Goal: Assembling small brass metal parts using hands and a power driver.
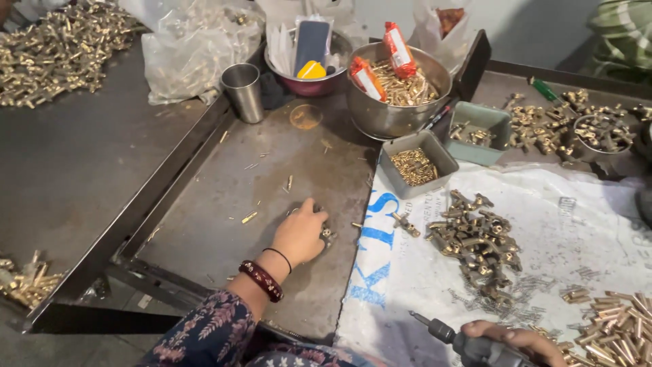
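The left hand (299,234) is laid palm down on the metal table (231,197), its grip curled over a few small metal parts (327,234) just left of the white sack (543,224). The right hand (519,340) is closed around a grey power screwdriver (468,346) at the sack's near edge. A heap of brass fittings (475,241) lies on the sack; a small grey tray (415,163) of brass pins is set at its far-left corner.
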